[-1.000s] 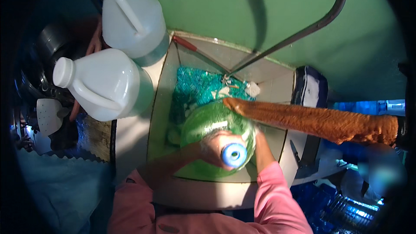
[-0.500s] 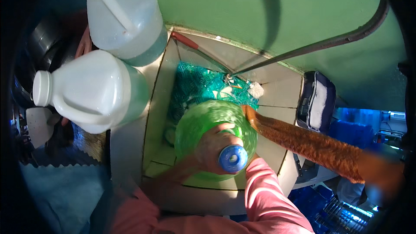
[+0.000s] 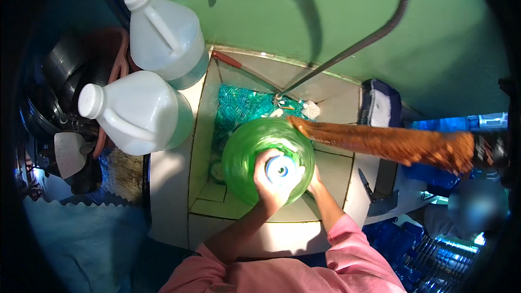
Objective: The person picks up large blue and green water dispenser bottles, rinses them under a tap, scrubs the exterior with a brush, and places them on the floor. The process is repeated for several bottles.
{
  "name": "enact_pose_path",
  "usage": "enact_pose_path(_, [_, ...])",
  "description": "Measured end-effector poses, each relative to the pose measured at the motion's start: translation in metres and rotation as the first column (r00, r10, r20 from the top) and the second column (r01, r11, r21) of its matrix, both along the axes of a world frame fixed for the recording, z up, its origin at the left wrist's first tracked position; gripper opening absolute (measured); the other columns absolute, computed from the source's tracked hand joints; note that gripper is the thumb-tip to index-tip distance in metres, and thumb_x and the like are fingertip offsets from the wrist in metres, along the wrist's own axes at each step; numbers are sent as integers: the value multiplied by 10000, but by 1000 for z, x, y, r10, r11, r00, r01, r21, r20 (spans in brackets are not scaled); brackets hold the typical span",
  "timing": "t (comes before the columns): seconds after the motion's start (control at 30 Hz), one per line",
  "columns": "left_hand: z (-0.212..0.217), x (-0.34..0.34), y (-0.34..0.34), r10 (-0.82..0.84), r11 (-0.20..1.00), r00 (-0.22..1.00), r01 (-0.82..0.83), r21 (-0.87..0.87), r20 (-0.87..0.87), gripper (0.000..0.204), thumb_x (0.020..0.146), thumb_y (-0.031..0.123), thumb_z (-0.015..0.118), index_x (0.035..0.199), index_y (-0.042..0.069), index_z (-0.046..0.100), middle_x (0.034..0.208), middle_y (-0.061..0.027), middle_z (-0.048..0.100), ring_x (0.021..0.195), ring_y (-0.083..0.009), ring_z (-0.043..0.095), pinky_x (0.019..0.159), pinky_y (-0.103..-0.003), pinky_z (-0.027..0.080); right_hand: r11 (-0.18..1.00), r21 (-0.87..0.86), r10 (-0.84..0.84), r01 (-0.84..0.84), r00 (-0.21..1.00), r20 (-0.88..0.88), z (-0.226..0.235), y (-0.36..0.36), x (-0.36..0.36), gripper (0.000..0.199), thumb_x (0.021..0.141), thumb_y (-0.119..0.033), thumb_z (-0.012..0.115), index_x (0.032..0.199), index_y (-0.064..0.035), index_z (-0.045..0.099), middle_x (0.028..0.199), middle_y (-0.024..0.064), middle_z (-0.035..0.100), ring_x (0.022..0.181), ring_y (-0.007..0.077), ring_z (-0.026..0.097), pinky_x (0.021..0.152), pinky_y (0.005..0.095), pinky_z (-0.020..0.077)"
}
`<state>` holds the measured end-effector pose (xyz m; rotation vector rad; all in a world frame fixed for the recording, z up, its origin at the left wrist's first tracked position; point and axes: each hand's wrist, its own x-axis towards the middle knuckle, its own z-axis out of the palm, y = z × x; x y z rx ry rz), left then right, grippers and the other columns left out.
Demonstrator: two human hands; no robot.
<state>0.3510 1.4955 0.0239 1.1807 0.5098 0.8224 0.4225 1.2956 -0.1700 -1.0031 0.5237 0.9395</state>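
Note:
A large green see-through bottle with a blue-and-white cap stands over a tiled sink, seen from above. Around its neck, just below the cap, my left hand is closed. My right hand lies against the bottle's right side, its fingers mostly hidden behind it. The tip of a rough orange-brown bar reaches over the bottle's far edge; I cannot make out what it is. Behind the bottle lies teal patterned netting with small white scraps.
Two white jugs stand on the left ledge beside dark pots. A red-handled tool leans in the sink's back corner. A curved dark rod crosses the green wall. On the right ledge are a knife and a dark container.
The whole view has shifted. More of my right hand shows beside the bottle. My left hand stays at the neck, and the bottle's cap faces up more directly.

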Motion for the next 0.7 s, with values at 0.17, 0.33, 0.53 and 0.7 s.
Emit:
enact_pose_path(0.17, [-26,-7,15,-474,650,848,519,555,-238,566,608,248,905,1050,44,616,958,-119,638,889,-309,643,843,-414,521,973,-194,96,121,553,828,123,33,-28,360,906,-291,583,1137,-19,623,1192,152,622,1114,262,554,986,390,423])
enact_pose_path(0.33, [-31,-4,4,-208,890,971,238,388,-118,446,656,90,848,1033,37,615,890,-54,653,786,-154,632,750,-318,535,590,-464,646,660,-42,762,133,66,-144,476,879,-345,603,1213,-6,599,1387,301,433,1254,476,393,1059,565,267])
enact_pose_path(0.53, [112,-82,89,-339,930,906,364,-59,252,437,751,67,707,1143,20,519,1006,-111,613,982,-217,613,950,-389,486,963,-235,44,134,779,625,110,-34,-24,394,957,-328,513,1198,-38,630,1145,163,644,1093,284,591,945,409,462])
enact_pose_path(0.7, [164,-109,145,-317,944,886,331,17,338,377,857,232,604,1160,29,508,1050,-116,579,1036,-265,580,1040,-428,413,837,511,-236,197,972,12,101,-30,13,356,930,-343,571,1075,-38,685,976,123,726,855,254,702,825,379,574])
